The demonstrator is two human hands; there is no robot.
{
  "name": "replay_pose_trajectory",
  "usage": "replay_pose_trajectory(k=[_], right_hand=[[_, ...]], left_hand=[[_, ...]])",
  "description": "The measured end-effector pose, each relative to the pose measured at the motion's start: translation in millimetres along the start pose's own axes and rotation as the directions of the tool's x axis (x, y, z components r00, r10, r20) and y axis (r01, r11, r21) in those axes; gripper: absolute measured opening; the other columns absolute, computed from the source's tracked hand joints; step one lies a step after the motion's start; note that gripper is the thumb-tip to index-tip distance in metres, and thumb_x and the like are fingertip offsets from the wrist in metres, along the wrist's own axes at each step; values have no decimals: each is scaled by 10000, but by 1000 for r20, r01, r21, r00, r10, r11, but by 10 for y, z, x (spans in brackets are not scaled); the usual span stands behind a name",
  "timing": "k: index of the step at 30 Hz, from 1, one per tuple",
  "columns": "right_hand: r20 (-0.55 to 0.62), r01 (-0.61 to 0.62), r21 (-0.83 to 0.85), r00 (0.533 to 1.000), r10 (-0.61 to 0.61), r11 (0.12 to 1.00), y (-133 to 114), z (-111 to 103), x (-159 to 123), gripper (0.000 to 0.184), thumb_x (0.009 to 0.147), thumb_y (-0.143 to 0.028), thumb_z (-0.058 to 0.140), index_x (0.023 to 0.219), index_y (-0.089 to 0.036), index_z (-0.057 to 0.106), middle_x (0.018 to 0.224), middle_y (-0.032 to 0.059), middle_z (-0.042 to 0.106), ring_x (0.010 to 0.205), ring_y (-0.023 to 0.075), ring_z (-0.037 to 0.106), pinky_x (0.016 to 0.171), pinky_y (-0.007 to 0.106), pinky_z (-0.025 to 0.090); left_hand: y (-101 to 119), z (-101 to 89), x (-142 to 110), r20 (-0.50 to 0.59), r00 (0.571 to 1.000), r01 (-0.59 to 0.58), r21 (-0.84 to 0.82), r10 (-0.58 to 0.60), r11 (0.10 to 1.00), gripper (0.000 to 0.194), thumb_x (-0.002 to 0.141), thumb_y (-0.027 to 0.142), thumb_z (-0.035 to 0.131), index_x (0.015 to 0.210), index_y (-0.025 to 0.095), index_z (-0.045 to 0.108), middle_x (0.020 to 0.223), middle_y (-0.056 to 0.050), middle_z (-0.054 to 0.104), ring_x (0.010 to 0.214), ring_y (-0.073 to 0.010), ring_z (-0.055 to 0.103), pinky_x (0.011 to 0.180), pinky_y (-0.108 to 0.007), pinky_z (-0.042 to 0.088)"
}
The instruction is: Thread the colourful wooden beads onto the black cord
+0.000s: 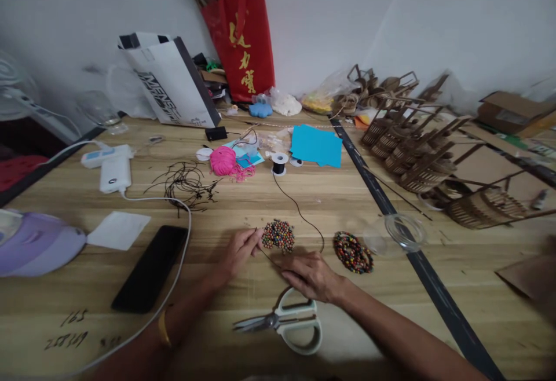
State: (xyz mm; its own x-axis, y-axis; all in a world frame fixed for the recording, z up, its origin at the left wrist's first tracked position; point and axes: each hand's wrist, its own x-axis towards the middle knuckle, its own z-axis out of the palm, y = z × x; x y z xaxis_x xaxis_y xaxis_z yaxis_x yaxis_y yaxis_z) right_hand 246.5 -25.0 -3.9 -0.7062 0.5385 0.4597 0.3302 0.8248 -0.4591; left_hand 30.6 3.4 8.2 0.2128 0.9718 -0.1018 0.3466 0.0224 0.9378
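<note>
A: Where's the dark cord (269,257)?
B: Lower centre of the frame, stretched between the left hand (240,249) and the right hand (315,274).

A: And each grip?
B: The left one is pinched on the cord; whether a bead sits in those fingertips is too small to see. The right one is closed on it too, palm down, fingers bent.

A: What could go wrong there?
B: The loose wooden beads (278,235), just beside the left fingertips, look likely to roll. A careless sweep could scatter them; a few already lie apart, to the pile's upper left.

A: Further out?
B: The line curves up to the spool (278,164), above centre. A sharp tug might topple it. The strung beads (353,252), right of the right hand, seem safer unless an elbow swings wide.

A: And nearer the bottom edge?
B: The scissors (273,320) lie just below the right hand, blades pointing left; a dropped wrist could knock them. On the worktop's (208,334) left side, the white cable (190,224) passes close by the left forearm, so drawing that arm back could snag it.
</note>
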Motion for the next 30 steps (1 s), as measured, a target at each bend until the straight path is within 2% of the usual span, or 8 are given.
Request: replay_pose_trajectory(k=[4,9,13,16,19,24,27,30], right_hand=[[21,-17,-25,1000,18,1000,64,-7,-44,183,938,-259,453,1035,-166,578,685,44,646,597,150,591,576,255,426],[24,-97,-96,995,99,991,161,-37,-89,246,933,-231,404,761,-185,573,538,-5,526,476,119,459,496,248,317],[-43,-161,-165,987,156,973,210,-57,-95,256,904,-195,418,679,-180,541,503,-16,489,448,100,402,479,247,259],[-16,-161,-171,987,161,972,195,-88,-65,204,870,-188,453,689,-177,546,531,-7,513,476,106,425,494,242,288],[36,-79,-169,996,86,982,130,-140,-9,141,847,-249,497,764,-171,580,657,46,585,622,153,518,577,263,386],[-65,41,-148,997,-51,988,31,-179,47,247,823,-395,520,852,-165,606,821,98,612,793,221,541,675,347,461],[-90,37,-126,995,-49,991,14,-155,41,242,825,-386,522,873,-165,607,820,96,615,794,225,542,690,363,465],[-123,-20,-62,992,12,998,-15,-110,43,181,822,-334,552,879,-168,595,776,80,618,754,212,549,672,347,459]], left_hand=[[-47,-19,16,-26,1000,10,47,-9,999,518,815,612,392,558,168,464,501,19,448,506,-127,448,527,-236,350],[-71,-43,20,-31,999,13,12,-12,1000,501,802,614,437,571,170,446,516,35,417,507,-116,430,503,-221,349],[-111,-59,28,-11,1000,11,-25,-11,1000,483,809,594,455,584,166,452,535,35,421,514,-112,429,501,-216,348],[-112,-63,26,51,999,8,-62,-5,998,481,822,566,459,592,147,517,498,35,433,489,-105,421,505,-220,337],[-78,-46,2,136,990,46,-148,-26,988,465,825,538,480,712,119,646,484,27,476,487,-108,447,530,-227,355],[-45,17,-59,284,957,154,-344,-54,926,444,794,526,542,765,110,692,548,-12,576,520,-111,505,544,-227,376],[-37,50,-90,348,936,202,-389,-60,899,419,783,517,571,745,117,689,578,-21,603,536,-113,520,558,-231,395],[-23,72,-114,386,922,201,-414,-29,888,417,794,510,572,739,114,692,589,-28,612,540,-112,524,566,-231,405]])
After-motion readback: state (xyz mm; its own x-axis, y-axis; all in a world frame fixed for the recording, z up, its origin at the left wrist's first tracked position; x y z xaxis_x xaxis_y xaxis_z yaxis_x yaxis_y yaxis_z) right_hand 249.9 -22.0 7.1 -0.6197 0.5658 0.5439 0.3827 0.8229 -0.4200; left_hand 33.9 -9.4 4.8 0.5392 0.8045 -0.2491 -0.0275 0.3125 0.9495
